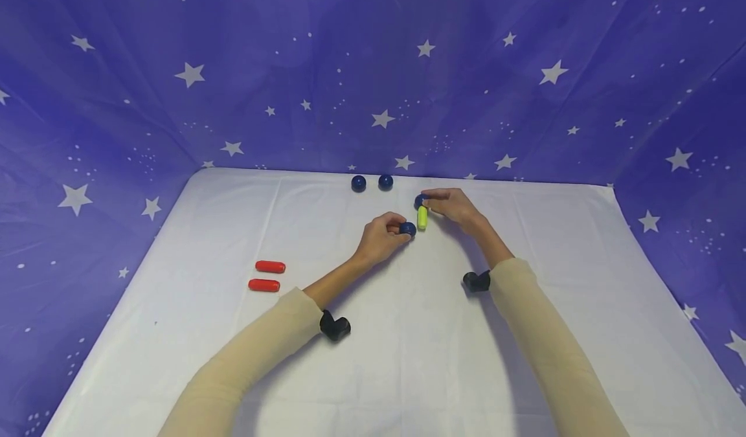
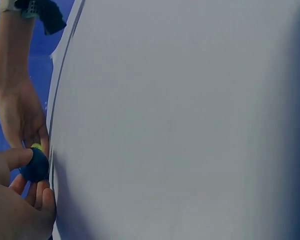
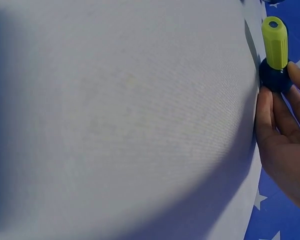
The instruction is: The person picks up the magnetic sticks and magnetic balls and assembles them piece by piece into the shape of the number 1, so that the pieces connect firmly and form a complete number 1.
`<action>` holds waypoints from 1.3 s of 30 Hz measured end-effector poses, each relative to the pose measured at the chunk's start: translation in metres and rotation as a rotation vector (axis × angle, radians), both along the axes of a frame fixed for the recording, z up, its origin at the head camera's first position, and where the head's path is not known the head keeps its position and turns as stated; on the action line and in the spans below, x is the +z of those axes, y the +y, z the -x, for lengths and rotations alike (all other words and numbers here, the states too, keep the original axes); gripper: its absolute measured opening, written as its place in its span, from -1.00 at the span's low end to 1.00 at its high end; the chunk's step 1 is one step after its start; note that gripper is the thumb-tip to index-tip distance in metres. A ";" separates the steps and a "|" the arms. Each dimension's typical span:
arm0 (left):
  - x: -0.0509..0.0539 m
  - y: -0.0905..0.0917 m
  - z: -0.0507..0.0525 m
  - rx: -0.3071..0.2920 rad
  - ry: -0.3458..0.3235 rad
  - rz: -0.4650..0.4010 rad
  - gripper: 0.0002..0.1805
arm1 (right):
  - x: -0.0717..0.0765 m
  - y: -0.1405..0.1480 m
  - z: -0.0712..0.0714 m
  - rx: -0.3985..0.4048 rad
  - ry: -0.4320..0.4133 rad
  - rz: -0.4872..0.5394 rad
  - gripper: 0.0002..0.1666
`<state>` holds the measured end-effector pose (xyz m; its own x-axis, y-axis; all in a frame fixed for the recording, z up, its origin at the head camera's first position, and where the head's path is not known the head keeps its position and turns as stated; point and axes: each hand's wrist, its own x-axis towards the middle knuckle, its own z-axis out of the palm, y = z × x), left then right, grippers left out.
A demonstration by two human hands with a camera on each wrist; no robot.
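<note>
Table point(image 1: 419, 359): was covered with white cloth point(image 1: 559, 333) | left part: two red sticks point(image 1: 271, 267) lay nearly parallel | far edge: two blue balls point(image 1: 358, 184) rested near each other

Worn: long, plain beige left sleeve point(image 1: 256, 346) ends well behind the bare left fingers point(image 1: 394, 217) | lobed left black fitting point(image 1: 335, 326) sits beside its cuff point(image 1: 309, 306) | right sleeve point(image 1: 548, 340) matches | right black fitting point(image 1: 476, 281) sits behind the right fingers point(image 1: 438, 193)

Left fingers point(image 2: 48, 200) pinch blue ball point(image 2: 36, 167); yellow-green piece point(image 2: 36, 146) behind, right hand point(image 2: 22, 115) beyond; white surface point(image 2: 165, 120) alongside.
</note>
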<state>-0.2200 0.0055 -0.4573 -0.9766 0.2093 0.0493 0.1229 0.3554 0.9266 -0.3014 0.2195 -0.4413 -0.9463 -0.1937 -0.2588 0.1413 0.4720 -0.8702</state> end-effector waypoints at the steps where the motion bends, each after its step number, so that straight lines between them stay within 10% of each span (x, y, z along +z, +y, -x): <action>1: 0.000 0.002 -0.001 -0.008 -0.002 -0.001 -0.65 | 0.000 0.000 0.000 0.001 0.001 0.005 -0.47; 39: -0.003 0.024 -0.001 -0.066 0.005 0.036 -0.67 | 0.002 0.001 -0.001 0.010 -0.009 0.005 -0.47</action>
